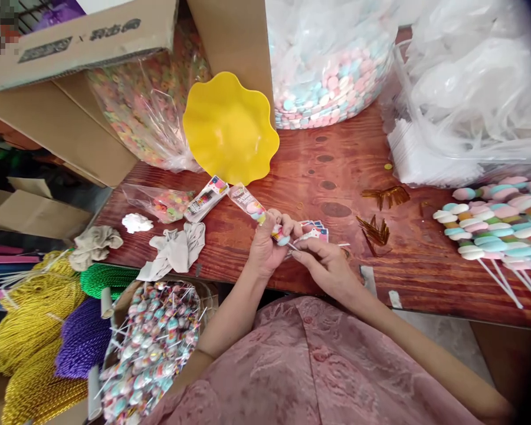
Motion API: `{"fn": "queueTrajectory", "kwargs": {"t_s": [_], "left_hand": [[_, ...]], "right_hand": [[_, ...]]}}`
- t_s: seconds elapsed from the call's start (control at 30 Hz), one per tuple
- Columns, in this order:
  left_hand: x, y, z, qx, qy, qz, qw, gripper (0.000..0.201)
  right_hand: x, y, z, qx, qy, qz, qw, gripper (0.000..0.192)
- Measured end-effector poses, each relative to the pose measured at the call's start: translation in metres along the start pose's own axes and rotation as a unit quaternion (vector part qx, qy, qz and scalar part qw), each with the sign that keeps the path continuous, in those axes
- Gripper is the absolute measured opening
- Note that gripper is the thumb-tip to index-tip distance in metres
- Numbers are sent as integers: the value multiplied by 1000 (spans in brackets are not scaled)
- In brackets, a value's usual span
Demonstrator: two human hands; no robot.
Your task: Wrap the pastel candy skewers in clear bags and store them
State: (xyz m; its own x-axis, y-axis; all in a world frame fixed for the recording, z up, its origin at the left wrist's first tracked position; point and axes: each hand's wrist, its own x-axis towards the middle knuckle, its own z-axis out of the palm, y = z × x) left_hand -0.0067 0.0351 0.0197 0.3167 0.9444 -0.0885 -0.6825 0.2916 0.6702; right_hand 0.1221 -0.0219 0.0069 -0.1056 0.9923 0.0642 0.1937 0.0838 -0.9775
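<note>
My left hand (268, 245) is closed around a candy skewer (283, 240) with pastel pink and blue pieces. Its upper part sits in a clear printed wrapper (246, 203) that points up and left. With thumb and fingers pinched, my right hand (327, 265) grips the skewer's white stick at the lower end. Partly behind my hands lies a small fan of printed cards (313, 231). Left of the wrapper, a stack of printed wrappers (207, 199) rests on the wooden table (331, 177).
A yellow wavy bowl (230, 127), bagged ring candies (137, 112) and bagged pastel candies (331, 82) stand behind. Gold twist ties (374, 230) and bare candy skewers (500, 224) lie right. A clear bin (478, 147) holds plastic bags. Wrapped skewers (154, 348) fill a container at lower left.
</note>
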Motion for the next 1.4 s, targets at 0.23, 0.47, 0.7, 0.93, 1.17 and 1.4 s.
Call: {"fn": "queueTrajectory", "kwargs": {"t_s": [0.23,0.47,0.7,0.93,1.17,1.4], "left_hand": [[6,3,-1,-56,-9,-11,998,48],[5,6,0,-72,47,-89,992,46],[0,11,3,-129,94,-100,982,49],[-8,3,3,-46,17,-63,997,40],[-11,0,-14,21,-63,-96,993,53],[-16,-14,-6,83,-87,-122,985,59]], "right_hand": [[-19,12,-13,-89,-73,-18,993,36],[-12,24,-34,-430,111,-237,864,22],[-8,17,-43,-499,162,-315,791,27],[-14,18,-34,-339,63,-204,916,27],[-17,8,-42,47,-106,41,992,36],[-16,-3,-17,112,-103,106,983,45]]}}
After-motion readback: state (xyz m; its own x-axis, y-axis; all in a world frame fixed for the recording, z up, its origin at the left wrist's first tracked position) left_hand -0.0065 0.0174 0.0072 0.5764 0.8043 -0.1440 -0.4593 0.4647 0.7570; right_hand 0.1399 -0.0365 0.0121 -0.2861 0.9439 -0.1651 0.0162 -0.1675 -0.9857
